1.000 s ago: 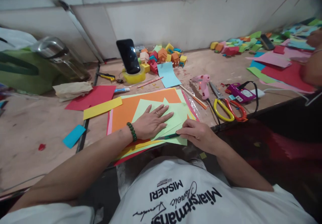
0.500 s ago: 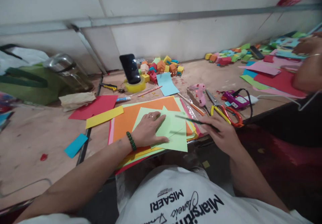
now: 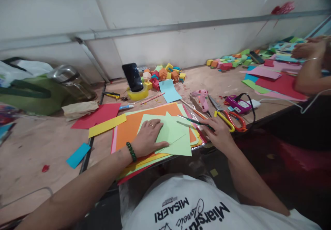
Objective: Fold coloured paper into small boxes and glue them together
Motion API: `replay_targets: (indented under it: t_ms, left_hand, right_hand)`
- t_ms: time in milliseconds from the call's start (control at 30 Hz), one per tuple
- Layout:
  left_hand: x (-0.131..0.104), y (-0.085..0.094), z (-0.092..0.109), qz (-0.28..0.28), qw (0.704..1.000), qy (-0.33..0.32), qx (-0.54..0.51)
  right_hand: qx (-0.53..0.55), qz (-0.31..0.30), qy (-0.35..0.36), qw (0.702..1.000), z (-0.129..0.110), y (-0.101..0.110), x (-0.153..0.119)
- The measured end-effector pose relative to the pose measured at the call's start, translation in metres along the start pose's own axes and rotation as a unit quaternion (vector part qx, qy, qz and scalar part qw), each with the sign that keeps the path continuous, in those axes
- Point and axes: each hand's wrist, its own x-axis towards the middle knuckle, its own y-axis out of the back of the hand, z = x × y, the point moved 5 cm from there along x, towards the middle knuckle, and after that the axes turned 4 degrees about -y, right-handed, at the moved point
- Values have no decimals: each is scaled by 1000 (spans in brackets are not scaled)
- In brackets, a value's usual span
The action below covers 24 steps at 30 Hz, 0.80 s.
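The left hand (image 3: 148, 137) lies flat, fingers spread, on a light green sheet (image 3: 173, 137) that tops a stack of coloured paper (image 3: 134, 125) at the near edge of the table (image 3: 38, 144). The right hand (image 3: 219, 133) is closed round a thin dark pen (image 3: 195, 121) (it could be a pencil, too slim to tell), whose tip hangs just above the sheet's right corner without touching it. The step in hand looks like marking or scoring a line on the green sheet. To do it well, the person would keep the left palm pressed down so the sheet cannot slide on the smooth orange sheet (image 3: 129, 126) beneath, and keep the fingertips clear of the line's path. The pen would best meet the paper at a low slant and with light pressure, since a hard stroke on a soft stack can dent or tear. The sheet's near corner overhangs the table edge, so strokes there have no backing; the stack pushed a little inward would help. Scissors (image 3: 227, 118) and a pink glue gun (image 3: 203, 99) lie just beside the right hand, clear of the paper. Another person's arm (image 3: 305, 75) works over paper far right.
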Motion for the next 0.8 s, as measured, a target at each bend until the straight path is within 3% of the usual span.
replay_targets:
  t_ms: [67,367,500,633,800]
  left_hand:
    - [4,4,0,15,999,32,-17]
    - [6,12,4,-11,981,111,-161]
    - [5,12,1,-48,979,121,-158]
    - [4,11,-1,-48,982,111,-144]
    - [7,9,-2,20,982,47,-183]
  right_hand:
    - [-8,4,3,1000,-1,-1,0]
    - [39,-11,2,999,-7,-7,2]
    - [55,-30,-16,998,-4,-11,4]
    - [62,-38,-17,997,-3,-15,8]
    - [47,-48,-14,998,-3,-19,10]
